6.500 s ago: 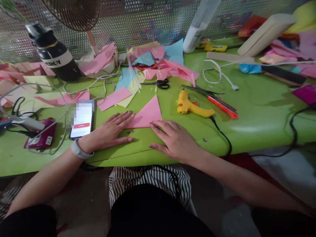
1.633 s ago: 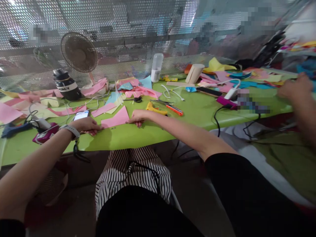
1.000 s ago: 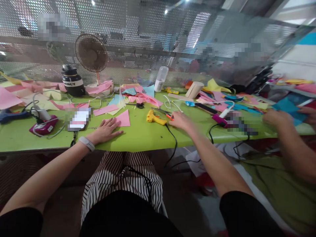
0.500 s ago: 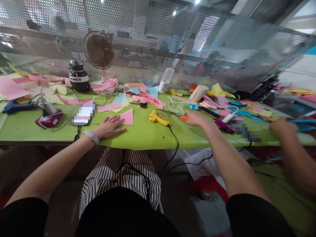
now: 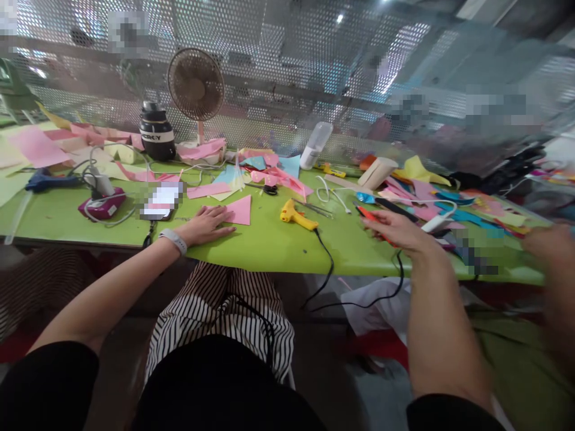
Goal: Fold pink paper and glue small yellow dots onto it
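My left hand (image 5: 209, 226) lies flat with its fingers spread, the fingertips on the left edge of a pink sheet of paper (image 5: 240, 211). Off to the right, my right hand (image 5: 395, 230) is closed around a slim orange utility knife (image 5: 369, 214), its dark tip pointing left and away from me. Between my hands rests a yellow glue gun (image 5: 299, 216), its black cord running over the table's front edge. Thin metal tweezers (image 5: 314, 208) lie just behind it. Black-handled scissors (image 5: 269, 190) sit farther back, partly under pink scraps.
On the green tabletop (image 5: 269, 251) at left are a phone (image 5: 162, 200), a purple power socket (image 5: 103, 203) and a blue glue gun (image 5: 49, 179). Behind stand a fan (image 5: 196, 84), a dark bottle (image 5: 157, 134) and paper scraps. A co-worker's blurred arm (image 5: 557, 257) is at far right.
My right hand has picked up the orange utility knife and moved right with it. My left hand stays on the pink paper. The view has shifted slightly.
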{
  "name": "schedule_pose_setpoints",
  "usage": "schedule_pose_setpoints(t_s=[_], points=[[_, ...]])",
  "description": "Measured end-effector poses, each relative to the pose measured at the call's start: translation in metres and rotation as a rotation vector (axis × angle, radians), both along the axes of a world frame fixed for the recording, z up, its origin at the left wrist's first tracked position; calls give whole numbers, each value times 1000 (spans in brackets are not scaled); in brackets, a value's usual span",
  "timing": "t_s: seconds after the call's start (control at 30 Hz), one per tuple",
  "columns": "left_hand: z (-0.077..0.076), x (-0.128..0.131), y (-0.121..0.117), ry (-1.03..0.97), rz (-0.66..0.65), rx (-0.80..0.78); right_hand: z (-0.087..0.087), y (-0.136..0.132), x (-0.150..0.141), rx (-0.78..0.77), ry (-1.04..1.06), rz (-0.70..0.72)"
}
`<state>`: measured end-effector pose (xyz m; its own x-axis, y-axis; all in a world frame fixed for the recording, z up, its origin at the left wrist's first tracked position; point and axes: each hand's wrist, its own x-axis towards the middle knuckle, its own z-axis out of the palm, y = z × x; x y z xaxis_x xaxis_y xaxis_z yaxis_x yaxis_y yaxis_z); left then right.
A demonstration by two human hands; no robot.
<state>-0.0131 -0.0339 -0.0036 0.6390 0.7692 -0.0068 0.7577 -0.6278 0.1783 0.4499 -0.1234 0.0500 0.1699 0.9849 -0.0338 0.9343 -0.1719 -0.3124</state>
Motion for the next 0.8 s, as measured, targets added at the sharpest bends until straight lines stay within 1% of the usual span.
schedule_pose_setpoints(t_s=[0.1, 0.13, 0.2, 0.3, 0.33, 0.37, 0.43, 0.5, 0.53, 0.67, 0.8], points=[[1, -4, 2, 10, -13, -18, -14, 10, -31, -12, 187, 151], [2, -6, 3, 16, -19, -25, -19, 15, -45, -3, 291, 250], [5, -11, 4, 21, -32, -19, -29, 25, -76, 104, 393, 402], [9, -16, 4, 3, -53, 22, -35, 36, -119, 224, 427, 490], [10, -17, 4, -5, -57, 34, -36, 38, -131, 216, 470, 502], [10, -17, 4, -13, -58, 41, -37, 40, -141, 174, 531, 473], [10, -16, 4, -20, -55, 45, -38, 44, -155, 91, 668, 334], [10, -13, 3, 0, -52, 28, -40, 49, -164, 68, 746, 234], [9, -12, 3, 20, -51, 13, -41, 51, -166, 73, 765, 206], [10, -9, 0, 81, -49, -26, -46, 58, -169, 88, 784, 168], [11, -10, -1, 53, -45, -41, -47, 57, -169, 127, 674, 213]])
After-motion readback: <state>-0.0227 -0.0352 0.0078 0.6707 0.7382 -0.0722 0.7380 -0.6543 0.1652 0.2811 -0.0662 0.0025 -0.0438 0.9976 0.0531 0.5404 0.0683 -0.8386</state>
